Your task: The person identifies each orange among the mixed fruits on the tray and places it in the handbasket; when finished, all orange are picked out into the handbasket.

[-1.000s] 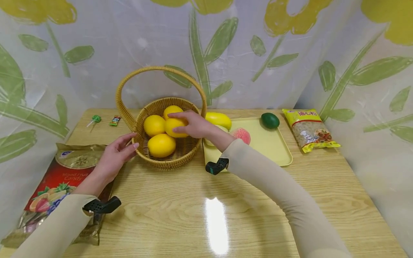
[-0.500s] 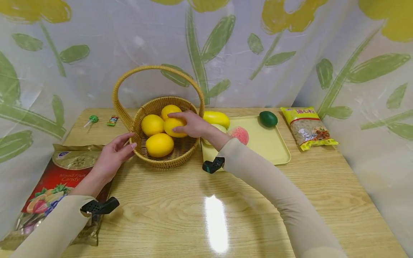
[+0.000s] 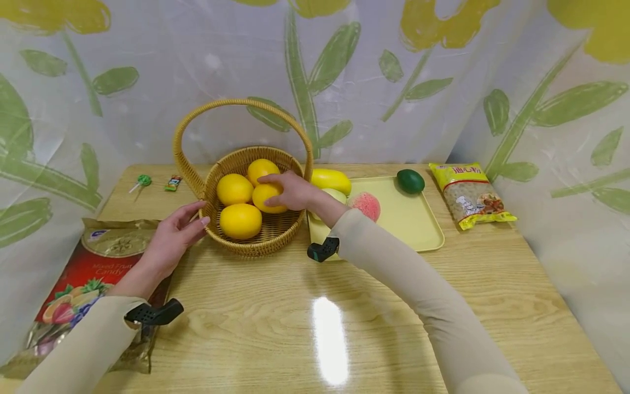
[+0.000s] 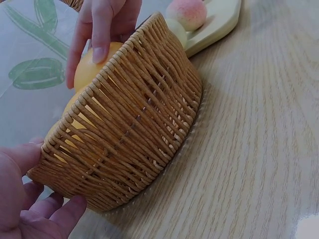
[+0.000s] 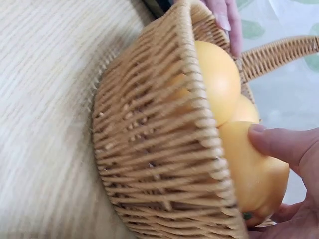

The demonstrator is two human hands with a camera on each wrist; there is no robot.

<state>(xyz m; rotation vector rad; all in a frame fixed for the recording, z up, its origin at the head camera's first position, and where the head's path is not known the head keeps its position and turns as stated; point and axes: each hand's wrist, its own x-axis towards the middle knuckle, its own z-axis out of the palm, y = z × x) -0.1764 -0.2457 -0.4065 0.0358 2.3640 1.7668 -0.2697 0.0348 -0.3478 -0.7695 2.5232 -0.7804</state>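
Note:
A woven basket point(image 3: 253, 249) with a tall arched handle holds several smooth yellow-orange fruits. My right hand point(image 3: 293, 191) reaches over its right rim and grips one yellow-orange fruit point(image 3: 266, 198), thumb toward me and fingers on the far side. In the right wrist view this fruit point(image 5: 254, 172) lies against others, a small green spot near its lower end. Closest to me inside the basket is an oval fruit point(image 3: 240, 221). My left hand point(image 3: 174, 238) holds the basket's left rim; the left wrist view shows its thumb at the rim and fingertips against the outer weave.
Right of the basket, a pale yellow tray point(image 3: 408, 219) bears a pink peach point(image 3: 366, 206), a long yellow fruit point(image 3: 331, 180) and a dark green fruit point(image 3: 410, 181). A yellow bag point(image 3: 470, 194) stands beyond. At left lie a candy bag point(image 3: 93, 273), a lollipop point(image 3: 144, 179) and a small candy point(image 3: 173, 183).
The front oval fruit has shifted slightly left in the basket. The fruit in my right hand sits slightly lower. My left hand stays at the rim.

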